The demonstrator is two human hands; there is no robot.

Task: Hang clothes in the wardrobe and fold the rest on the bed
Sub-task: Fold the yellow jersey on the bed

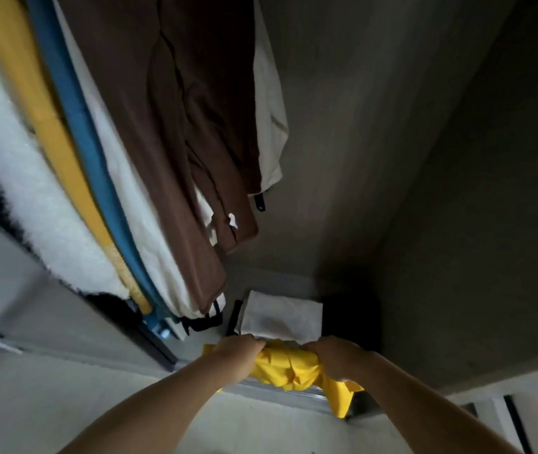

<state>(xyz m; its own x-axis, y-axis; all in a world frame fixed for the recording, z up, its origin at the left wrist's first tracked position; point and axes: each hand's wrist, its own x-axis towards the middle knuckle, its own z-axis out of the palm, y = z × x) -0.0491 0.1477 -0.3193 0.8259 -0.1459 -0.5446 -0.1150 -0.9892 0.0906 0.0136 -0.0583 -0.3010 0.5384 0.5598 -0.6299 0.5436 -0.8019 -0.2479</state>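
Observation:
A bunched yellow garment [288, 368] is gripped from both sides at the wardrobe's bottom sill. My left hand [239, 352] clutches its left end and my right hand [336, 357] clutches its right end, with a yellow corner drooping below the right wrist. Just beyond the hands, a folded white cloth [282, 314] lies on the wardrobe floor. Hanging in the wardrobe at the left are a brown garment [176, 126], a white one behind it [269, 103], a blue one [74, 103], a mustard-yellow one [18, 67] and a fluffy white one [15, 178].
The dark wardrobe side wall [424, 158] fills the right half of the view. A metal sliding-door track [280, 393] runs along the sill under the hands. A pale floor [64, 404] lies at the lower left, and a black strap [202, 322] dangles under the hanging clothes.

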